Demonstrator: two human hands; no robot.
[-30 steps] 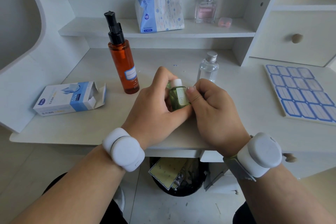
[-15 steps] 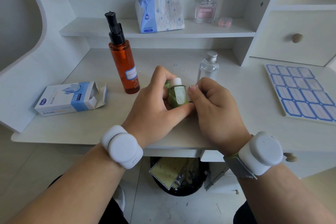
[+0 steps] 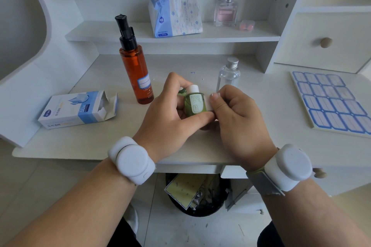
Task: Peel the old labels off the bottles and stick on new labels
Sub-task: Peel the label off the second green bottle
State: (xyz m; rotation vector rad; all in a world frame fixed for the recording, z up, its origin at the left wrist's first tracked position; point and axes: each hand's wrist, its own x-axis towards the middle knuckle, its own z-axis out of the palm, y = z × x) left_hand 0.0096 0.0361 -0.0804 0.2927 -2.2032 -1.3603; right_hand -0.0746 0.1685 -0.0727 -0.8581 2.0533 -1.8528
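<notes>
A small green bottle (image 3: 193, 106) with a white cap is held upright over the desk. My left hand (image 3: 170, 110) grips it from the left, thumb across its lower front. My right hand (image 3: 236, 114) pinches the right edge of the bottle's pale old label (image 3: 207, 102), which looks partly lifted. Behind stand an amber pump bottle (image 3: 136, 74) bearing a blue-framed label and a clear bottle (image 3: 228, 75) with a silver cap. A sheet of blue-bordered new labels (image 3: 331, 102) lies on the right.
An open blue and white carton (image 3: 78, 109) lies at the left of the desk (image 3: 80, 142). The shelf behind holds a tissue pack (image 3: 174, 14), a perfume bottle (image 3: 226, 9) and a small pink case (image 3: 247, 25). Below the desk edge stands a black bin (image 3: 196, 196) with scraps.
The green bottle has turned a little, showing more of its printed label. My right thumb has shifted slightly along the label's right edge. Both hands stay in the same place.
</notes>
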